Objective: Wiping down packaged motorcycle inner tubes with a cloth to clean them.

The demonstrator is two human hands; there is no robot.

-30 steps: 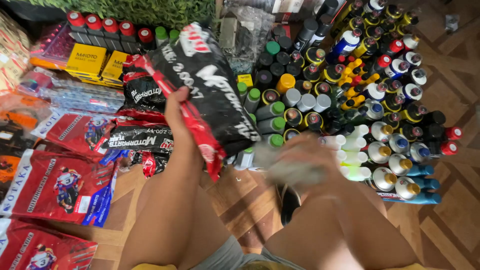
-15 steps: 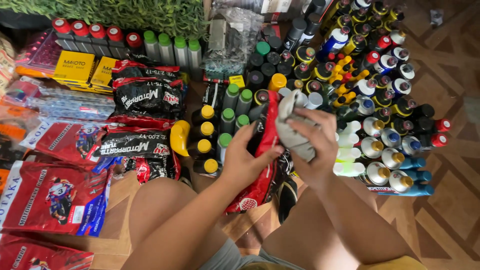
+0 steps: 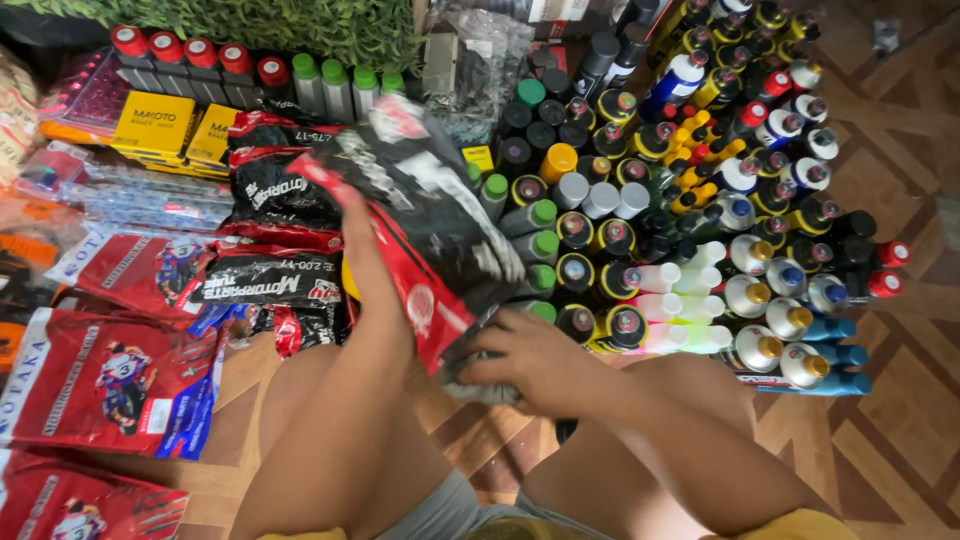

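1. Since half a second ago, your left hand (image 3: 365, 250) has lifted the one black-and-red packet (image 3: 430, 215) above the bottles (image 3: 640, 230).
2. It grips that packet's side.
3. Your right hand (image 3: 530, 360) clutches one grey cloth (image 3: 468, 385) beneath it.
4. Five red-capped cans (image 3: 190, 52) stand behind.

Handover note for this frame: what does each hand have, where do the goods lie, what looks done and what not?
Left hand: grips the black-and-red packet, lifted and tilted above the floor.
Right hand: presses a grey cloth against the packet's lower end.
Around: similar packets piled at left, red flat packs beyond, capped bottles standing in rows at right.
Done: packet is up with the cloth on it.
Left: packet not yet set down with the pile.
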